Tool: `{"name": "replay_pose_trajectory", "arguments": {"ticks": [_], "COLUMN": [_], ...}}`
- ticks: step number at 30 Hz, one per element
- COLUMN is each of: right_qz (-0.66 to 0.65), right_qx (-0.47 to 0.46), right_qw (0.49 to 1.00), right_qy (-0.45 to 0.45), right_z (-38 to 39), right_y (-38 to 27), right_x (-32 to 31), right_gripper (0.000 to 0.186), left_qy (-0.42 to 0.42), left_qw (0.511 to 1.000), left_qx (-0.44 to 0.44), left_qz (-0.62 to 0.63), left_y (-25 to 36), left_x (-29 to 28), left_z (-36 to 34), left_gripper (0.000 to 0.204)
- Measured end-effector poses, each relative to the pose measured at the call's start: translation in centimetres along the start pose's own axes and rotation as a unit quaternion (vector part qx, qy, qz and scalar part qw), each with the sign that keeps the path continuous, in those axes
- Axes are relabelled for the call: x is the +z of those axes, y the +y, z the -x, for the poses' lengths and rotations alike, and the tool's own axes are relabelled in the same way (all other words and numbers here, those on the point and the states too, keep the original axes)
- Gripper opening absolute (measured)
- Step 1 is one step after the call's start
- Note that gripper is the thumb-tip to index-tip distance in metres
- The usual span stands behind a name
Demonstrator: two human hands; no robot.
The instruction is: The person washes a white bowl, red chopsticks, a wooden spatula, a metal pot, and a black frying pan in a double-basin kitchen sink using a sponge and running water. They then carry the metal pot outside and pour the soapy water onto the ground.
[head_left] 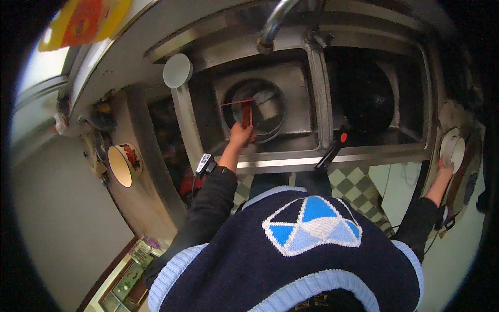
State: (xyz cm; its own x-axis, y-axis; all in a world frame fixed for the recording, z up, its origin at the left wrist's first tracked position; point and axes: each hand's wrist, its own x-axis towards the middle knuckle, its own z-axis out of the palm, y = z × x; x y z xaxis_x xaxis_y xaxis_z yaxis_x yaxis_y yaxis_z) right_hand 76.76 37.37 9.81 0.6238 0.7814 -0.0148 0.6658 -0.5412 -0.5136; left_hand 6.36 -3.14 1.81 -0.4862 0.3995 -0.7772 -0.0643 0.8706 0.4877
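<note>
My left hand (240, 134) is closed on reddish chopsticks (248, 112) over a round pot (278, 122) in the left sink basin (301, 78); one thin stick reaches across to the pot's left side, and pale contents sit in the pot, too unclear to name. My right hand (445, 166) grips a white bowl (453, 151) at the far right, beside the sink. A black wok (369, 93) rests in the right basin, its red-tipped handle (330, 151) over the front edge.
A curved faucet (273, 28) hangs over the sink. A white round lid or plate (178, 70) rests at the left rim. A cream enamel container (119, 166) stands on the left counter (145, 208). A yellow and red object (78, 23) is at upper left.
</note>
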Motion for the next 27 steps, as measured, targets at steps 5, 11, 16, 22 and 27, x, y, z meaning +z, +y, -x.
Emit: {"name": "replay_pose_trajectory", "arguments": {"ticks": [5, 11, 16, 22, 27], "right_qz": [-0.336, -0.086, 0.142, 0.260, 0.112], "right_qx": [-0.142, -0.384, -0.281, -0.401, -0.228], "right_qw": [0.864, 0.568, 0.809, 0.719, 0.808], "right_qy": [-0.347, -0.724, -0.497, -0.505, -0.531], "right_z": [23.5, 51.4, 55.0, 50.4, 45.6], "right_y": [-13.6, -22.8, -18.4, -13.1, -13.3], "right_x": [6.2, 17.5, 28.0, 33.6, 32.0], "right_gripper": [0.034, 0.032, 0.049, 0.066, 0.050], "left_qy": [0.061, 0.021, -0.003, -0.128, -0.196], "left_qw": [0.883, 0.904, 0.975, 0.982, 0.946], "left_qx": [0.137, 0.148, 0.108, 0.006, 0.005], "left_qz": [-0.446, -0.400, -0.193, 0.142, 0.259], "left_y": [1.6, 2.9, 3.2, 4.6, 4.9], "left_x": [-2.8, -2.7, -0.1, 1.6, 5.1], "left_z": [-1.8, -0.5, 5.9, 10.5, 8.8], "left_gripper": [0.027, 0.029, 0.033, 0.025, 0.020]}}
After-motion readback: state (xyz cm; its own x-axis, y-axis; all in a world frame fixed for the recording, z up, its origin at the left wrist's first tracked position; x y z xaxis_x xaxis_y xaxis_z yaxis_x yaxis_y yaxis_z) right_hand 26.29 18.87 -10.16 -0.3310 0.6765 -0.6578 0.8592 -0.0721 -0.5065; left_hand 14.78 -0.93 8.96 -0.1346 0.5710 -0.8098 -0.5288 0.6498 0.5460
